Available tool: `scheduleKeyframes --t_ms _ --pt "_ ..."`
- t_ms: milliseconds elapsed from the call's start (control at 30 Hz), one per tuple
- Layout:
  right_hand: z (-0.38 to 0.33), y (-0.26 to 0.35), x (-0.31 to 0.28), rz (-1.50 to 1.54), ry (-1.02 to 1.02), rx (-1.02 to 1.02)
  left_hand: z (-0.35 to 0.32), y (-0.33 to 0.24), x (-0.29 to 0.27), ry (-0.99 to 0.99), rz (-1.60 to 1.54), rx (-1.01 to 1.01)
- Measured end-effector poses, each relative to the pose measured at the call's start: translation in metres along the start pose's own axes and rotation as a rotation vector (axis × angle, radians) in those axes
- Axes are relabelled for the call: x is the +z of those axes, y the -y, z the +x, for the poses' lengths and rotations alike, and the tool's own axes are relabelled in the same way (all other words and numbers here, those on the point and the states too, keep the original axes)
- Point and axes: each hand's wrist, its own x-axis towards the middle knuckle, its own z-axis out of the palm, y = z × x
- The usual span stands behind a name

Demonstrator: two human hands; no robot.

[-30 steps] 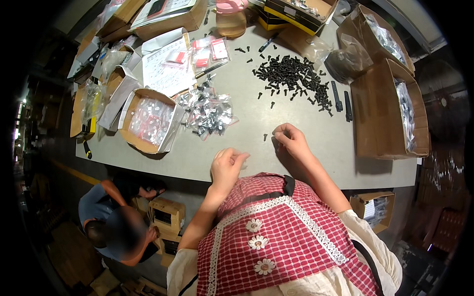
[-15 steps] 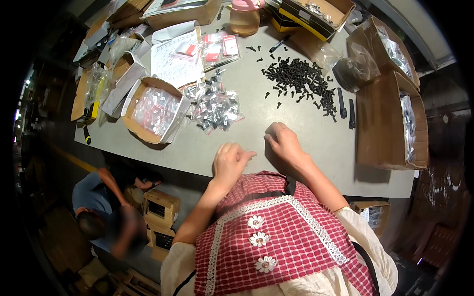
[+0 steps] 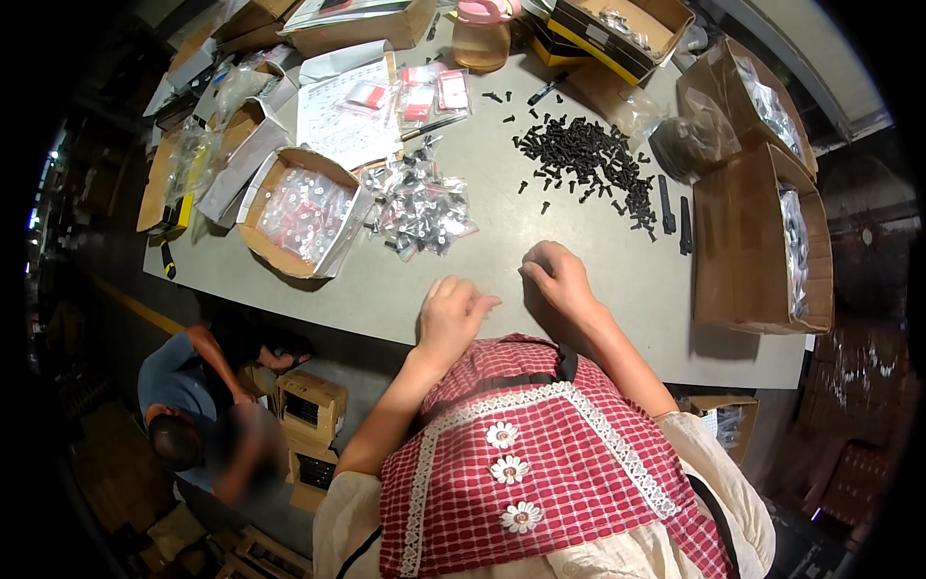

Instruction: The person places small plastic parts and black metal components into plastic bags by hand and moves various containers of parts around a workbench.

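My left hand (image 3: 453, 311) rests by the near edge of the grey table (image 3: 598, 323), fingers loosely bent and thumb stretched out to the right. Nothing shows in it. To its right, a little farther in, my right hand (image 3: 561, 277) lies on the tabletop with its fingers curled under; whatever they hold, if anything, is hidden. Beyond my right hand spreads a pile of black screws (image 3: 584, 154), with a few loose around it. Small clear bags of metal parts (image 3: 424, 212) lie heaped beyond my left hand. Neither hand touches the screws or bags.
A cardboard box of small bags (image 3: 256, 227) stands at left, near printed sheets (image 3: 338, 125) and red-and-white packets (image 3: 418, 101). Brown cartons (image 3: 738, 246) line the right side. A pink-lidded jug (image 3: 480, 43) stands at the back. Another person (image 3: 183, 405) crouches at lower left.
My right hand has shifted slightly to the right, its fingers a little more bent. My left hand has hardly moved. The things on the table lie as before.
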Motion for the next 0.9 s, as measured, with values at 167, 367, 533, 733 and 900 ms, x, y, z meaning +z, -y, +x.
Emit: scheduleKeyframes --t_ms 167,367,533,733,900 --pt "-0.002 0.001 0.001 0.025 -0.013 -0.013 0.003 0.004 0.009 -0.108 -0.057 0.114" --pt "-0.002 0.0 0.0 0.011 -0.003 -0.017 0.0 0.004 0.005 -0.023 -0.005 0.081" --pt "-0.002 0.002 0.001 0.021 -0.021 -0.017 0.0 0.001 0.003 -0.014 0.025 0.082" --pt "-0.011 0.03 -0.005 0.239 0.058 0.035 0.004 0.002 0.004 -0.029 -0.026 0.137" --pt "-0.008 0.058 -0.011 0.137 0.174 -0.237 0.004 0.005 0.008 0.01 -0.083 0.112"
